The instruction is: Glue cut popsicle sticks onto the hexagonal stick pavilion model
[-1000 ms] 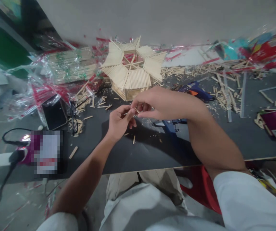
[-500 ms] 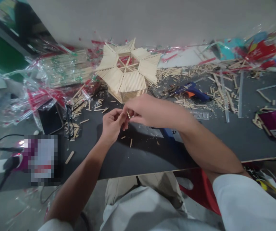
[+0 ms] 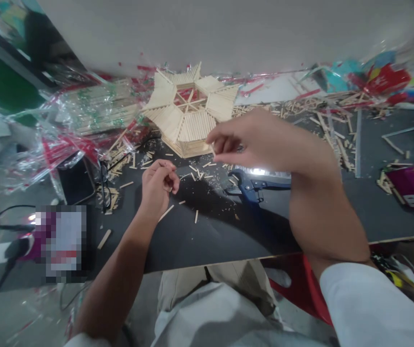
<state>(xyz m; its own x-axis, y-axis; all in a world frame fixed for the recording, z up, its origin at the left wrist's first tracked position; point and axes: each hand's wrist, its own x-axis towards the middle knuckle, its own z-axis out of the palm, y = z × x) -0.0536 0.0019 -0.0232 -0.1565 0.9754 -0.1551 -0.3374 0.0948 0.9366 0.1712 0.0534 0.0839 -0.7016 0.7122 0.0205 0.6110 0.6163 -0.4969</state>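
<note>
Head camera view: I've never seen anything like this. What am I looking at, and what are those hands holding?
There is no machine here. This picture comes from a camera worn on a person's head, looking down at their own bare hands. The left hand is curled shut above a dark table, among loose wooden sticks. The right hand is raised, fingers bent, beside a roof-shaped model made of wooden sticks. I cannot tell whether either hand holds something small. Glasses and a blue tool also lie on the table.
</note>
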